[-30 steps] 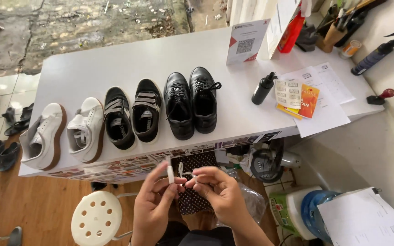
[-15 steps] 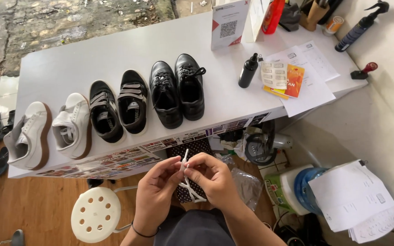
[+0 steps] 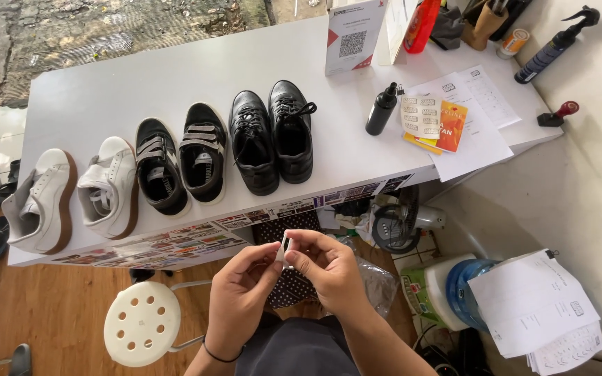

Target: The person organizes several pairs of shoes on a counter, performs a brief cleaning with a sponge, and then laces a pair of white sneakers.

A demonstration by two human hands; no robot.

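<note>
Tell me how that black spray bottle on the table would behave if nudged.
The black spray bottle is tall and narrow on a small base, so it probably tips easily. Its round body would likely roll across the white table. Weight: cannot tell.

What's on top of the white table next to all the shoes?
On the white table, right of the six shoes, stand a black bottle, a card sign and loose papers with coloured cards on them. Whatever lies beneath the papers is covered.

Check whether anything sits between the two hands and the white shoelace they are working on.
Nothing visible does. The left hand and right hand both pinch the white shoelace directly with their fingers, held below the front edge of the table.
</note>
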